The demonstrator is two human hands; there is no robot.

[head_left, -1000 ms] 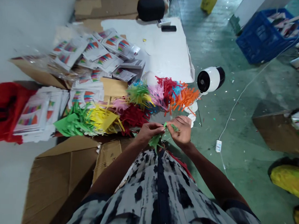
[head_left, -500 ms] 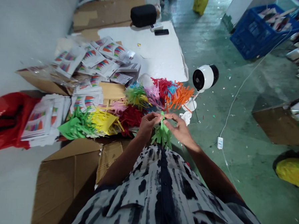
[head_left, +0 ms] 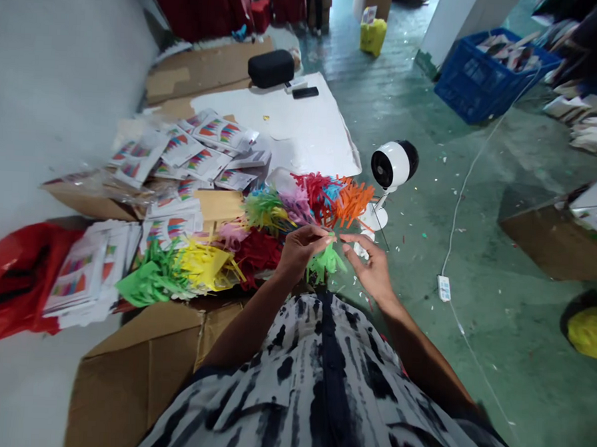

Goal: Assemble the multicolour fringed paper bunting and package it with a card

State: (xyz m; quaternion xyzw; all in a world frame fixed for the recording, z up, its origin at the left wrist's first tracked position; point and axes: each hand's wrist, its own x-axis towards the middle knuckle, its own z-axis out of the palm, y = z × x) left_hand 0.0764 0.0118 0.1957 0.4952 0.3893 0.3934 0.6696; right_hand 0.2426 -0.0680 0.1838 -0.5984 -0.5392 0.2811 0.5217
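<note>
- In the centre of the frame, our left hand [head_left: 297,251] pinches the top end of a green tassel [head_left: 325,259]; thumb and forefinger are closed on it, with no gap that we can see
- The tassel hangs below this pinch, its long axis running nearly straight down the frame, toward the patterned shirt [head_left: 290,390], and its loose strips spread wider at the lower end
- Our right hand [head_left: 375,262] is just right of the tassel, with thumb and forefinger a little parted and pointing left to the pinched end; whether a thin strand lies between them, we cannot tell
- So the left hand is the nearer one, being on the tassel itself, while the right fingertips are beside its top end and not at its strips
- Left of our hands lies the dark red fringe [head_left: 257,251], then the yellow fringe [head_left: 204,262] and, farther left, the green fringe [head_left: 156,273]
- Above our hands in the frame, the orange fringe [head_left: 354,200] is near, and the white and black fan [head_left: 396,163] stands to its right
- Farther, the white sheet [head_left: 313,127] lies at upper centre, and the blue crate [head_left: 465,92] at upper right
</note>
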